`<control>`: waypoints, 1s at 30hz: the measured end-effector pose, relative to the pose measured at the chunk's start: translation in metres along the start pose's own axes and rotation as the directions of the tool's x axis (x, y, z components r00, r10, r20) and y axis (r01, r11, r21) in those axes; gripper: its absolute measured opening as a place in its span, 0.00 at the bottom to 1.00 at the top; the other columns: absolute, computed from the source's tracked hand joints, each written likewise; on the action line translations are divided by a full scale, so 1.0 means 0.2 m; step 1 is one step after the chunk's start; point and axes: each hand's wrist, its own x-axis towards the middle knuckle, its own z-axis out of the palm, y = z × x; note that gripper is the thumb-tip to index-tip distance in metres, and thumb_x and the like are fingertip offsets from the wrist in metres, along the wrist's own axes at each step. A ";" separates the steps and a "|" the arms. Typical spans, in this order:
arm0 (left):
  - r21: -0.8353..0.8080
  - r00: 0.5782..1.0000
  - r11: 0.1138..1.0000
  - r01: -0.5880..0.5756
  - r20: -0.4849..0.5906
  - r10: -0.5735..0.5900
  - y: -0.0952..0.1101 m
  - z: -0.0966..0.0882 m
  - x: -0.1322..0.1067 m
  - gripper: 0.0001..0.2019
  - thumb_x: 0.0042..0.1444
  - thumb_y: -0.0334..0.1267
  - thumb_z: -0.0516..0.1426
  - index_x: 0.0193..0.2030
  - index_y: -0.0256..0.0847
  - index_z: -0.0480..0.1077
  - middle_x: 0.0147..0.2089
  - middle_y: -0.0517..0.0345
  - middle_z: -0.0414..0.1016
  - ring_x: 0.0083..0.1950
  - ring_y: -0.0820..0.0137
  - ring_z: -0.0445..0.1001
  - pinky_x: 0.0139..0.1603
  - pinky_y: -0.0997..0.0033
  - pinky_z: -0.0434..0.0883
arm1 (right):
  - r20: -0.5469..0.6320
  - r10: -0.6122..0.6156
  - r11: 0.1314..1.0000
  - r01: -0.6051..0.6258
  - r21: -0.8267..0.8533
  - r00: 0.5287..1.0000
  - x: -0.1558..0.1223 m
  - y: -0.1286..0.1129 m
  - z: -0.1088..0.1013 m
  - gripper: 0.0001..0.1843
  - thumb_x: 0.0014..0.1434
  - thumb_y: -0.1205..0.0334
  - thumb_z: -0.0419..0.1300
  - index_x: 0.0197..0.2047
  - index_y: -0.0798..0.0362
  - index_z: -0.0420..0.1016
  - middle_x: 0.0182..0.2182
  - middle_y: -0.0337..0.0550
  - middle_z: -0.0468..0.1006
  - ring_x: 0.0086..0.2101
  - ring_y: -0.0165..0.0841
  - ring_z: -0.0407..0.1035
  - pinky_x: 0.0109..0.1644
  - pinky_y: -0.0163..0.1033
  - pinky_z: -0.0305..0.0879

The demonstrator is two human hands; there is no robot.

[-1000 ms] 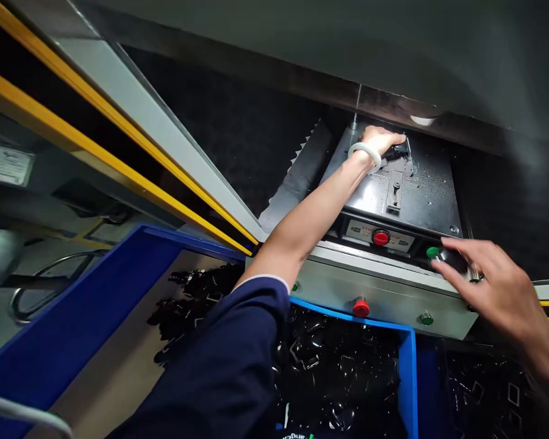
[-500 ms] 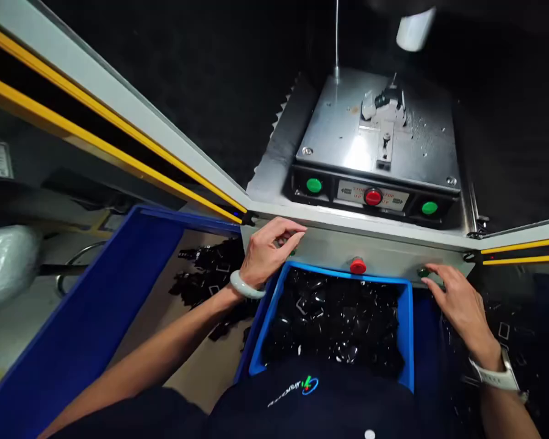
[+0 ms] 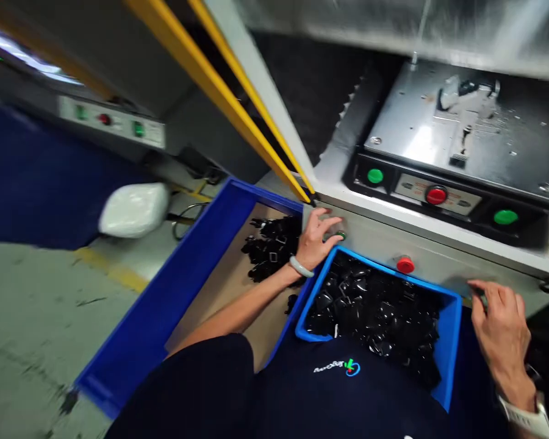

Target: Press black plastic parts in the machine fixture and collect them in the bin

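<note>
My left hand (image 3: 318, 239), with a pale bangle on its wrist, rests on the machine's steel front panel (image 3: 384, 247), its fingers beside a green push button (image 3: 341, 235). My right hand (image 3: 498, 317) lies at the panel's lower right edge, and its fingertips hide whatever is under them. Neither hand holds anything. Between them, a red push button (image 3: 405, 265) sits above a small blue bin (image 3: 452, 329) heaped with glossy black parts (image 3: 375, 311). Further up is a steel die plate (image 3: 452, 125) with a clamp, above a control strip (image 3: 434, 195) with green and red buttons.
A larger blue bin (image 3: 178, 286) with a tan lining and black parts stands to the left. Yellow-striped guard rails (image 3: 219, 85) run up beside the machine. A white bag (image 3: 133, 210) and another machine's button panel (image 3: 112, 122) lie beyond, over a concrete floor (image 3: 36, 317).
Since one second ago my left hand has come down from the clamp and my right from the upper green button to the front panel. The view has swung left, uncovering more floor.
</note>
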 end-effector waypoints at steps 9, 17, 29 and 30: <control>0.198 0.777 0.754 0.626 -0.237 -0.583 -0.43 -0.10 -0.16 0.14 0.66 0.32 0.58 0.58 0.34 0.70 0.62 0.36 0.68 0.66 0.50 0.68 0.69 0.48 0.69 | 0.175 -0.306 0.879 0.207 0.430 0.936 -0.14 -0.30 0.27 0.17 0.77 0.46 0.51 0.53 0.45 0.76 0.50 0.46 0.81 0.51 0.40 0.77 0.51 0.46 0.78; 0.140 0.640 0.627 0.766 -0.071 -0.765 -0.73 -0.19 -0.05 0.21 0.49 0.35 0.69 0.52 0.36 0.78 0.57 0.42 0.77 0.66 0.47 0.72 0.72 0.51 0.67 | 0.297 -0.174 0.905 0.033 0.425 0.939 -0.17 -0.23 0.16 0.25 0.69 0.31 0.58 0.50 0.43 0.78 0.47 0.41 0.83 0.32 0.32 0.76 0.29 0.37 0.73; -0.458 0.649 0.576 0.677 0.001 -0.761 -0.32 -0.34 -0.15 0.15 0.47 0.36 0.62 0.43 0.38 0.69 0.40 0.57 0.76 0.36 0.71 0.78 0.45 0.67 0.80 | 0.344 -0.012 0.759 -0.215 0.614 0.939 -0.01 -0.28 -0.01 0.21 0.64 0.35 0.64 0.42 0.44 0.84 0.42 0.43 0.86 0.38 0.38 0.81 0.39 0.39 0.78; -0.528 0.715 0.609 0.593 -0.003 -0.699 -0.23 -0.31 -0.14 0.14 0.46 0.35 0.63 0.40 0.39 0.67 0.42 0.56 0.77 0.39 0.71 0.79 0.46 0.68 0.79 | 0.347 -0.004 0.728 -0.235 0.644 0.938 0.03 -0.33 -0.05 0.21 0.63 0.35 0.65 0.41 0.44 0.85 0.42 0.45 0.85 0.40 0.39 0.81 0.39 0.39 0.78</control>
